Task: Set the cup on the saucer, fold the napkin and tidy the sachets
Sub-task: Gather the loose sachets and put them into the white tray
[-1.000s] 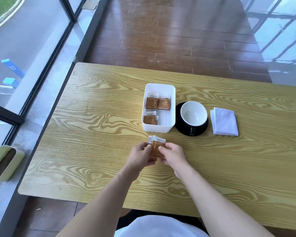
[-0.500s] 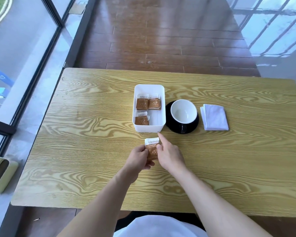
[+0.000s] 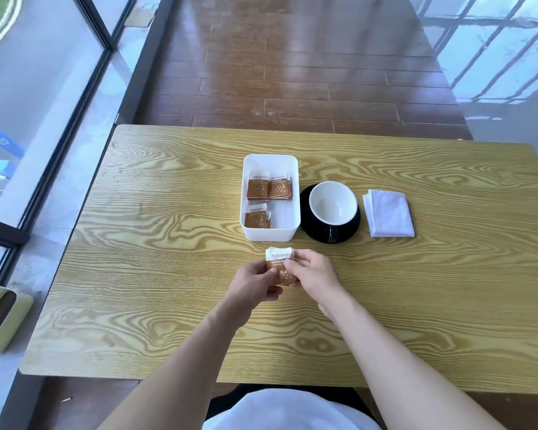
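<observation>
Both hands, left (image 3: 255,282) and right (image 3: 312,270), are pinching a small sachet stack (image 3: 280,265) just before the tray (image 3: 271,235). Squaring its edges first should be helping it drop flat into the near-right space.

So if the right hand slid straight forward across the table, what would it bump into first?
Probably the white box: its near wall sits just beyond the right hand and the sachets both hands hold. Depth is hard to judge, so it might graze the black saucer instead.
</observation>
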